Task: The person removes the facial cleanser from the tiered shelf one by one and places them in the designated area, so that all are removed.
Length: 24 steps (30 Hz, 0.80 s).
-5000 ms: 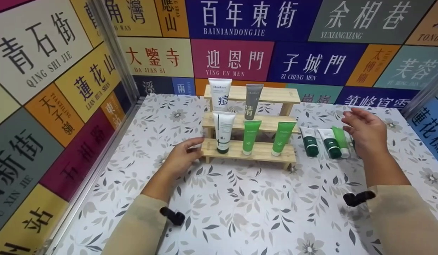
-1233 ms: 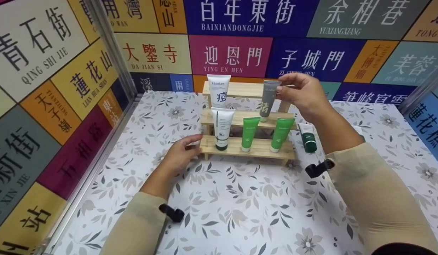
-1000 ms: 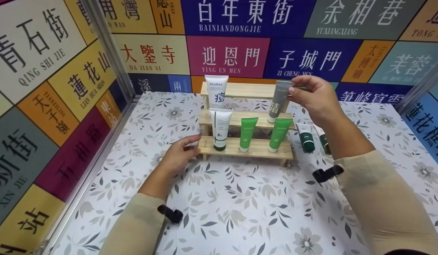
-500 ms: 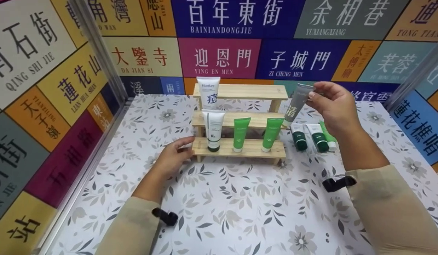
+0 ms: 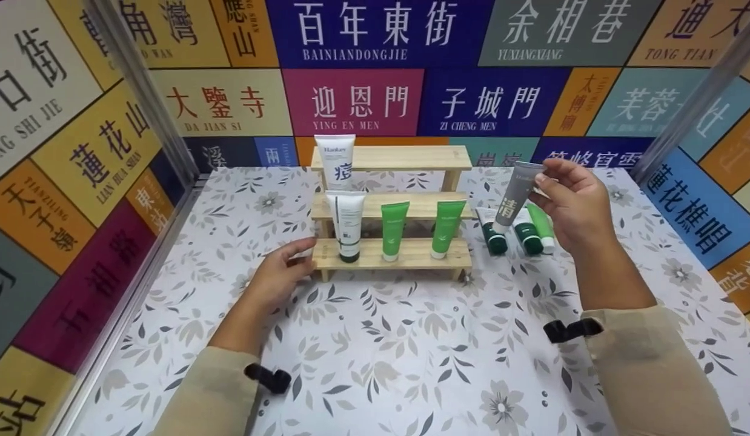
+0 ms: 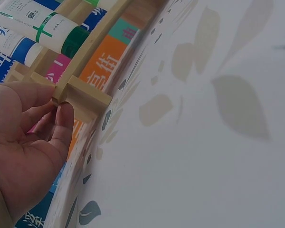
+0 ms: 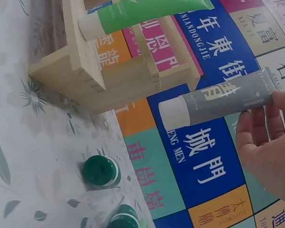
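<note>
My right hand pinches a grey squeeze tube by its flat crimped end, white cap down and tilted. In the head view the tube overlaps the tubes lying right of the stand; in the right wrist view the grey tube is in the air. My left hand holds the left end of the lowest step of a three-step wooden stand; the left wrist view shows thumb and fingers pinching the board's corner. A white tube with blue print stands on the stand at upper left.
The lowest step bears a white tube with a dark green cap and two green tubes, one in the middle and one at right. Two white-and-green tubes and a green tube lie on the patterned tablecloth. Sign-printed walls enclose the table.
The grey tube, standing on the stand five seconds ago, has been gripped, lifted off and carried right by my right hand. My left hand keeps its hold on the stand.
</note>
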Motion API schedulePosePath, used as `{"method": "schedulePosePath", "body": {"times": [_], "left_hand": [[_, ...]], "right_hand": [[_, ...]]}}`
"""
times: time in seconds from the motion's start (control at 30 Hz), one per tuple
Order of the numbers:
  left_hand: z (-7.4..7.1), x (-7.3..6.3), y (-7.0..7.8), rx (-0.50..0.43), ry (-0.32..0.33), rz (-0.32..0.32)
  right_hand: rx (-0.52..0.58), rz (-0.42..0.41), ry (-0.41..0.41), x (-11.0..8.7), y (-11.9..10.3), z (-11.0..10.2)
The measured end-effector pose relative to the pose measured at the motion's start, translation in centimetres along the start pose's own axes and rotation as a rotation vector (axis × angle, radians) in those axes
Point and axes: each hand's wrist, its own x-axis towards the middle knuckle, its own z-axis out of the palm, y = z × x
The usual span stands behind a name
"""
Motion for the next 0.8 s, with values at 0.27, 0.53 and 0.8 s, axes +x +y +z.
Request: {"method": "schedulePosePath", "body": {"times": [0.27,0.53,0.8], "left_hand": [[0.1,0.0,0.0,0.03,0.005,0.016],[0.1,0.1,-0.1,0.005,-0.004,0.001],[0.3,0.2,-0.2,0.002,-0.008,0.012]], "right_hand": [[0.047,0.021,-0.001,-1.0,1.3,-1.4],[0.045,0.064,0.012,-2.1,2.4,-2.5],[0.134,0.096,-0.022,-2.3,3.4,-3.3]]}}
